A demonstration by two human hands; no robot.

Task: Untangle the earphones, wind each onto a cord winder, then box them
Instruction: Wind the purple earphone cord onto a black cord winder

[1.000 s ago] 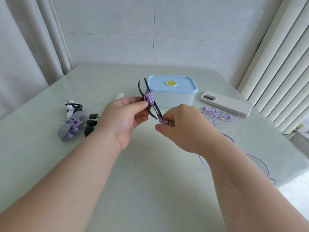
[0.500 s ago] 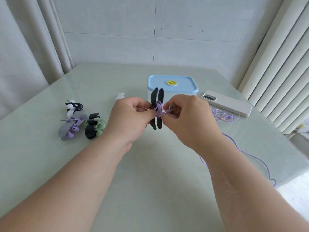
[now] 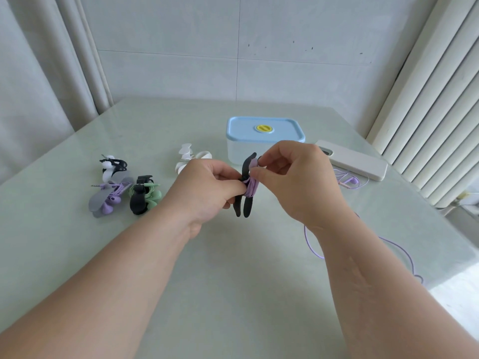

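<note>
My left hand (image 3: 207, 186) grips a black cord winder (image 3: 245, 203) held upright above the table's middle. Purple earphone cord (image 3: 251, 188) is wrapped around the winder's waist. My right hand (image 3: 295, 177) pinches that cord at the top of the wrap. The loose cord (image 3: 394, 248) trails under my right forearm across the table to the right edge, and its purple earbuds (image 3: 350, 182) lie by the phone. At the left lie three wound sets: white on a black winder (image 3: 112, 165), purple on a grey winder (image 3: 110, 196), green on a black winder (image 3: 143, 196). The box with a blue lid (image 3: 264, 133) stands closed behind my hands.
A white empty winder (image 3: 190, 158) lies behind my left hand. A white phone (image 3: 355, 160) lies face down right of the box. Curtains hang at the left and a ribbed white radiator runs along the right. The table's right edge is near the trailing cord.
The winder has turned from tilted to upright. My right hand rose from below the winder to its top, carrying cord around the waist. More cord is wound on.
</note>
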